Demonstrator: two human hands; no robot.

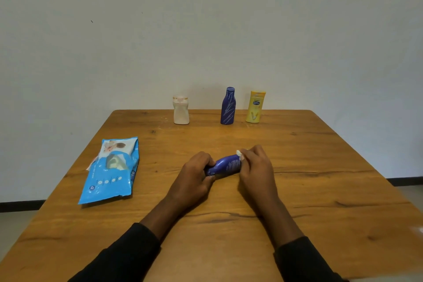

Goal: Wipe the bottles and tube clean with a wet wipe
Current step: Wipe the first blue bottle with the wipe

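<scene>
A dark blue tube [226, 165] lies crosswise above the middle of the wooden table [320, 167]. My left hand [196, 176] grips its left end. My right hand [256, 167] wraps around its right end, and a bit of white wet wipe [239, 153] shows at my fingertips. Along the table's far edge stand three upright bottles: a white bottle [181, 110], a dark blue bottle [228, 106] with pale scribble marks, and a yellow bottle [255, 107].
A blue pack of wet wipes [112, 169] lies flat on the left side of the table. A plain wall rises right behind the far edge. Floor shows past the left and right edges.
</scene>
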